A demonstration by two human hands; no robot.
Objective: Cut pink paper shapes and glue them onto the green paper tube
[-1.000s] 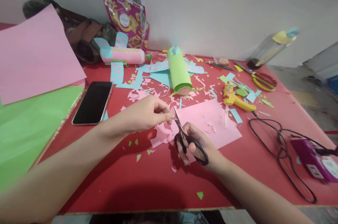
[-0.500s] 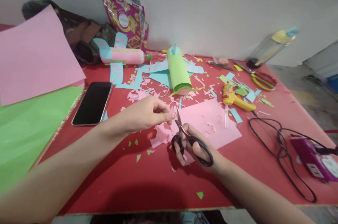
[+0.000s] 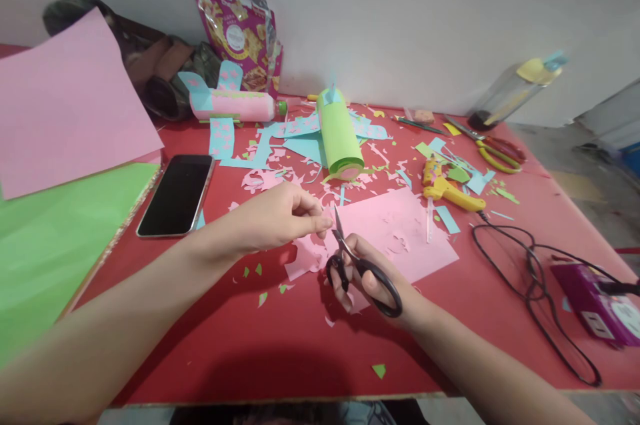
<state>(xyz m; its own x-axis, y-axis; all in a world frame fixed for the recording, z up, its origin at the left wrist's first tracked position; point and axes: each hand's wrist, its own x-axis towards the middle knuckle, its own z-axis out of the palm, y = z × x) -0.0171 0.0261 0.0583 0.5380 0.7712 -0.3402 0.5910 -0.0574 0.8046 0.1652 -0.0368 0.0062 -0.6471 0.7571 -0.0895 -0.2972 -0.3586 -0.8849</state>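
Note:
My right hand [image 3: 373,275] is closed round the black-handled scissors [image 3: 380,286], thumb and fingers through the loops. Their blades stand slightly apart and point up toward the fingertips of my left hand [image 3: 293,217]. Those fingertips are pinched on what looks like a small piece of pink paper [image 3: 329,217], mostly hidden by the fingers. Beneath both hands lies a cut pink sheet [image 3: 370,215] with scraps about it. Beyond stands a green paper tube [image 3: 340,135] with blue wings, and a pink-wrapped bottle [image 3: 240,107] with blue fins lies to its left.
A phone [image 3: 176,195] and large pink [image 3: 75,105] and green sheets [image 3: 65,238] lie left. To the right are a yellow glue gun [image 3: 453,195], its cord, a purple box [image 3: 593,301], red-and-yellow-handled scissors [image 3: 500,153] and a clear bottle [image 3: 513,95]. A snack bag [image 3: 237,35] stands behind.
Both hands stay almost in place. The scissors in my right hand have shifted very slightly, their tips still beside the left fingertips. Nothing was let go.

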